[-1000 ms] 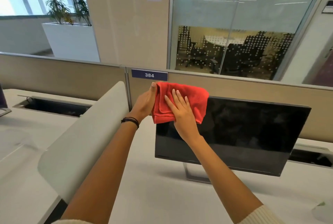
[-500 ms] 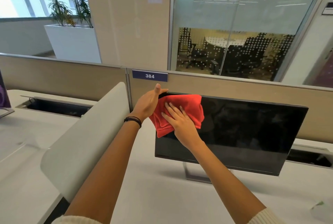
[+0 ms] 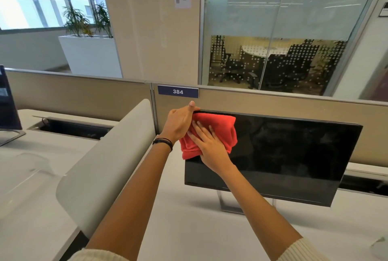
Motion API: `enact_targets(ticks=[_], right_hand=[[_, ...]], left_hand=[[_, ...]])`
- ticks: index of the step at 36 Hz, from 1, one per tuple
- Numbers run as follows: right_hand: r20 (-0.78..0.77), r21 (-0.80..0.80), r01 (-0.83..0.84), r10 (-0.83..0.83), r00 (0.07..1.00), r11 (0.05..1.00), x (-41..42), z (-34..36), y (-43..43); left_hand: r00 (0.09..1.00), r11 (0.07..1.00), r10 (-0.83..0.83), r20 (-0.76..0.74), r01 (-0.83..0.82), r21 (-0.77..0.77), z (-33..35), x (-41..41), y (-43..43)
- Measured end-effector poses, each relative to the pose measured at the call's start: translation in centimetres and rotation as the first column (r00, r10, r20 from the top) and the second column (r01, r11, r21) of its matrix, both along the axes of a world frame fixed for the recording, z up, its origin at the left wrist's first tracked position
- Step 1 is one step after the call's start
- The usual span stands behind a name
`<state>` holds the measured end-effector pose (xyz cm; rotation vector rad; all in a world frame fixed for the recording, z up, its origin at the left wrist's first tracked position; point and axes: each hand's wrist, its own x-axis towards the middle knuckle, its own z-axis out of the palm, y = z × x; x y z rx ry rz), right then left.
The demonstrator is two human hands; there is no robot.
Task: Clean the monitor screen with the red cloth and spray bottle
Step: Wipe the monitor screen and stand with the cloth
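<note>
A black monitor (image 3: 294,155) stands on a white desk, its screen dark and tilted down to the right. The red cloth (image 3: 220,128) lies bunched against the screen's upper left corner. My right hand (image 3: 210,147) presses flat on the cloth with fingers spread. My left hand (image 3: 180,122) grips the monitor's top left corner, thumb over the upper edge, touching the cloth's left side. A pale object at the bottom right edge (image 3: 381,247) may be the spray bottle; too little shows to tell.
A grey curved divider (image 3: 109,159) rises to the left of my arms. A beige partition (image 3: 294,103) with a "384" label (image 3: 178,91) runs behind the monitor. Cable troughs (image 3: 71,128) sit along the partition. Another monitor (image 3: 8,105) stands at the far left.
The cloth and my right hand have slid down from above the monitor's top edge onto the screen. My left hand stayed at the corner.
</note>
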<state>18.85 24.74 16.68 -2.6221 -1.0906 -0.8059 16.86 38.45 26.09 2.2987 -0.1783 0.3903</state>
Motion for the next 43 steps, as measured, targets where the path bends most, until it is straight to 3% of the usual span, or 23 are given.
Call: enact_targets(ticks=[9, 14, 18, 26, 36, 43], right_hand=[[0.076, -0.007, 0.018, -0.018, 0.997, 1.000, -0.2, -0.8, -1.4], [0.071, 0.137, 0.082, -0.093, 0.993, 0.987, -0.3, 0.6, -3.0], [0.004, 0.319, 0.229, -0.243, 0.970, 0.920, -0.4, 1.6, -4.9], [-0.071, 0.382, 0.251, -0.242, 0.968, 0.890, -0.5, 0.4, -5.0], [-0.103, 0.175, 0.154, -0.137, 0.985, 0.972, -0.7, -1.4, -4.8], [-0.017, 0.028, 0.150, -0.149, 0.989, 0.988, -0.5, -0.6, -7.7]], left_hand=[[0.998, 0.997, 0.024, 0.059, -0.029, 0.075, -0.1, 0.0, -0.4], [0.998, 0.998, 0.014, 0.058, -0.017, 0.058, 0.1, -0.1, -0.5], [1.000, 0.999, 0.008, 0.030, -0.009, 0.034, 0.2, -0.2, -0.5], [0.999, 1.000, 0.015, 0.037, -0.015, 0.007, 0.0, -0.2, -0.6], [0.997, 0.999, 0.022, 0.071, -0.025, 0.047, -0.4, 0.0, -0.6], [0.986, 0.990, 0.081, 0.143, -0.096, 0.100, -0.7, 0.2, -1.1]])
